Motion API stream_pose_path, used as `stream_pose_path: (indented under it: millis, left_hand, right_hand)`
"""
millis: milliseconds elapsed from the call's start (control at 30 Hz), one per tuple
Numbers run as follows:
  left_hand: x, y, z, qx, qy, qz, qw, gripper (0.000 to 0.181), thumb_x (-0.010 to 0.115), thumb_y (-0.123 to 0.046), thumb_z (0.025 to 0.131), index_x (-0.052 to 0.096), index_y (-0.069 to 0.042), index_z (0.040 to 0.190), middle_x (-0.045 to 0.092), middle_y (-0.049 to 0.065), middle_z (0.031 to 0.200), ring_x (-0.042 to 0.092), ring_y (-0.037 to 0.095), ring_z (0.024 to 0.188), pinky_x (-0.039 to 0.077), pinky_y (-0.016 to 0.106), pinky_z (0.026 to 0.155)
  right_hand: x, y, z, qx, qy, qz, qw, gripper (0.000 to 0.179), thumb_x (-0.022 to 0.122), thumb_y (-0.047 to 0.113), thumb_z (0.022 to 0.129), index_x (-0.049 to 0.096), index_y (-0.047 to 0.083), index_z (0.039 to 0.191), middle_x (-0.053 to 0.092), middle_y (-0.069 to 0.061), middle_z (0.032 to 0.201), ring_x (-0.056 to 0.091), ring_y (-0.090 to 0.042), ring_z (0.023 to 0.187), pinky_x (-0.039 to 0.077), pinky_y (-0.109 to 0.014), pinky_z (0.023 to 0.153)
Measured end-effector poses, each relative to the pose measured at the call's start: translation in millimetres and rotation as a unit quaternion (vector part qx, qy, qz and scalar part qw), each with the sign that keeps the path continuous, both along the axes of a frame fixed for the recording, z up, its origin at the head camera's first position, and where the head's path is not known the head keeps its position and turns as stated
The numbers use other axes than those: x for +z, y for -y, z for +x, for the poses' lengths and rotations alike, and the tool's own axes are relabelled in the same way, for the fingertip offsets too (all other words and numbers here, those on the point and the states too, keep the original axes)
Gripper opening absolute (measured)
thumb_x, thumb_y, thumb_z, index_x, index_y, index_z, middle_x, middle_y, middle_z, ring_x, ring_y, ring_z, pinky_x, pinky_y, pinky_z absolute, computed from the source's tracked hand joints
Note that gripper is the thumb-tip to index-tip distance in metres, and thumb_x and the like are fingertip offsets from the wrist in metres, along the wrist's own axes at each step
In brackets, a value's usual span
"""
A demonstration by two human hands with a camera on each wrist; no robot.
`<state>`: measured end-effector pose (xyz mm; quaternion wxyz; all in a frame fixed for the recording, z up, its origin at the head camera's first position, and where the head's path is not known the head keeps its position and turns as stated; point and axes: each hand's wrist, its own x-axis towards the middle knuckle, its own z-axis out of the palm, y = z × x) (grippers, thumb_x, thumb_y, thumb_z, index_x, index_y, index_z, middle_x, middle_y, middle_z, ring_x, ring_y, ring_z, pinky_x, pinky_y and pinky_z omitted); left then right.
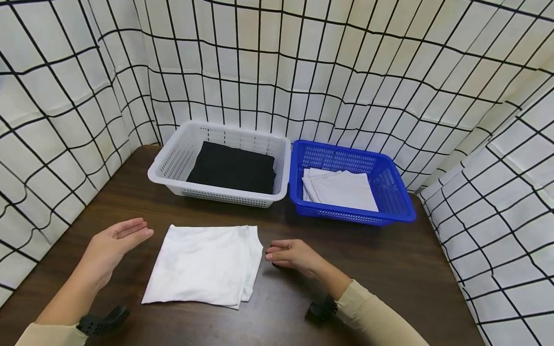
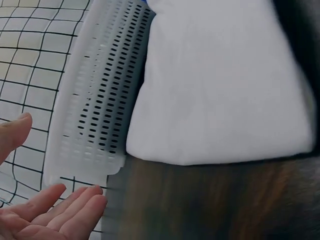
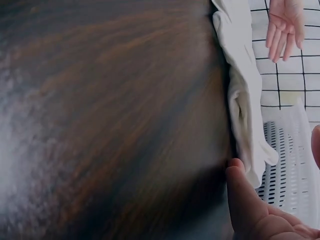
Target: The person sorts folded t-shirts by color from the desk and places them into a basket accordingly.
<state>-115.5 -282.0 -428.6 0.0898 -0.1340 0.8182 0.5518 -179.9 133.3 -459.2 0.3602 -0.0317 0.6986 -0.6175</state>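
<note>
A folded white cloth (image 1: 199,264), perhaps a garment, lies flat on the dark wooden table between the two hands. To its left, the left hand (image 1: 110,247) hovers with fingers extended and holds nothing; in the left wrist view its fingers (image 2: 75,215) are apart from the cloth (image 2: 215,90). The right hand (image 1: 296,257) is low over the table just off the cloth's right edge, fingers loosely bent around nothing. Seen from the right wrist, a fingertip (image 3: 235,164) comes right up to the layered side of the cloth (image 3: 245,95).
Behind the cloth stands a white perforated basket (image 1: 220,196) holding folded black cloth (image 1: 235,168). Beside it on the right is a blue basket (image 1: 394,192) with folded white cloths (image 1: 342,190). A white curtain (image 1: 268,72) with black grid lines surrounds the table (image 1: 389,269).
</note>
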Motion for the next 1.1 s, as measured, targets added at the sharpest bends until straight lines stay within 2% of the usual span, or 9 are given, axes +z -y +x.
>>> stream_pose_path:
  millis: [100, 167, 267, 367, 433, 500, 633, 867, 1100]
  left_hand:
    - [-7.4, 0.2, 2.5, -0.015, 0.016, -0.004, 0.9998, 0.085, 0.062, -0.050, 0.095, 0.029, 0.001, 0.154, 0.061, -0.019, 0.127, 0.056, 0.003, 0.120, 0.033, 0.064, 0.112]
    - [-12.8, -0.6, 3.6, -0.023, 0.028, -0.001, 0.9994, 0.083, 0.061, -0.049, 0.096, 0.030, 0.004, 0.152, 0.062, -0.009, 0.132, 0.061, -0.006, 0.107, 0.041, 0.055, 0.110]
    - [-19.2, -2.5, 5.3, -0.021, 0.041, 0.007, 0.9989, 0.081, 0.061, -0.047, 0.096, 0.033, 0.009, 0.149, 0.063, -0.003, 0.130, 0.060, -0.015, 0.092, 0.056, 0.035, 0.096]
    - [-23.3, -4.9, 6.2, -0.011, 0.053, 0.011, 0.9985, 0.081, 0.062, -0.046, 0.096, 0.034, 0.011, 0.148, 0.062, 0.010, 0.134, 0.061, -0.015, 0.090, 0.059, 0.023, 0.085]
    - [-24.7, -6.7, 5.8, -0.004, 0.059, 0.011, 0.9982, 0.083, 0.062, -0.047, 0.096, 0.033, 0.011, 0.148, 0.054, 0.023, 0.142, 0.061, -0.014, 0.089, 0.059, 0.023, 0.085]
    - [-25.5, -8.2, 5.2, 0.000, 0.067, 0.011, 0.9977, 0.085, 0.061, -0.048, 0.096, 0.031, 0.011, 0.149, 0.042, 0.030, 0.151, 0.061, -0.014, 0.089, 0.059, 0.023, 0.086]
    - [-27.4, -9.4, 4.9, -0.006, 0.072, 0.032, 0.9969, 0.087, 0.060, -0.047, 0.097, 0.025, 0.012, 0.151, 0.032, 0.032, 0.155, 0.060, -0.014, 0.091, 0.058, 0.023, 0.088]
    - [-32.2, -12.5, 6.0, -0.016, 0.071, 0.070, 0.9949, 0.085, 0.061, -0.041, 0.098, 0.022, 0.012, 0.152, 0.028, 0.033, 0.156, 0.060, -0.015, 0.091, 0.058, 0.020, 0.087]
    - [-35.9, -13.8, 3.5, -0.031, 0.063, 0.102, 0.9922, 0.080, 0.063, -0.031, 0.098, 0.022, 0.015, 0.150, 0.039, 0.029, 0.150, 0.061, -0.013, 0.092, 0.058, 0.019, 0.087]
  right_hand:
    - [-0.7, 4, -1.9, 0.001, 0.018, -0.011, 0.9998, 0.064, 0.067, 0.008, 0.094, 0.037, -0.011, 0.147, 0.059, -0.024, 0.138, 0.065, -0.022, 0.118, 0.051, -0.040, 0.103]
    - [-1.6, 5, -2.0, 0.003, 0.025, -0.010, 0.9996, 0.063, 0.067, 0.008, 0.094, 0.038, -0.010, 0.147, 0.058, -0.023, 0.139, 0.065, -0.022, 0.119, 0.051, -0.040, 0.103]
    - [-1.7, 6, -3.4, 0.004, 0.031, -0.006, 0.9995, 0.061, 0.067, 0.010, 0.095, 0.040, -0.009, 0.146, 0.060, -0.021, 0.138, 0.065, -0.022, 0.119, 0.052, -0.039, 0.103]
    - [-0.8, 7, -5.5, 0.007, 0.034, -0.008, 0.9994, 0.059, 0.066, 0.012, 0.096, 0.042, -0.009, 0.145, 0.060, -0.021, 0.138, 0.066, -0.021, 0.117, 0.051, -0.038, 0.103]
    - [-0.6, 7, -6.6, 0.009, 0.035, -0.014, 0.9993, 0.058, 0.065, 0.013, 0.097, 0.042, -0.009, 0.145, 0.059, -0.022, 0.138, 0.066, -0.020, 0.116, 0.051, -0.039, 0.104]
    - [-1.2, 8, -7.3, 0.011, 0.035, -0.022, 0.9991, 0.057, 0.064, 0.013, 0.097, 0.042, -0.009, 0.145, 0.058, -0.023, 0.139, 0.066, -0.020, 0.116, 0.050, -0.040, 0.105]
    - [-4.9, 10, -8.4, 0.014, 0.038, -0.035, 0.9986, 0.056, 0.062, 0.012, 0.097, 0.042, -0.010, 0.145, 0.056, -0.025, 0.141, 0.066, -0.020, 0.116, 0.049, -0.041, 0.106]
    - [-9.6, 17, -10.7, 0.007, 0.052, -0.042, 0.9978, 0.051, 0.061, 0.010, 0.097, 0.046, -0.010, 0.142, 0.058, -0.023, 0.138, 0.066, -0.019, 0.111, 0.048, -0.043, 0.108]
    - [-11.3, 26, -9.8, 0.026, 0.065, -0.048, 0.9964, 0.055, 0.059, 0.006, 0.096, 0.040, -0.009, 0.145, 0.058, -0.019, 0.137, 0.062, -0.019, 0.113, 0.045, -0.046, 0.111]
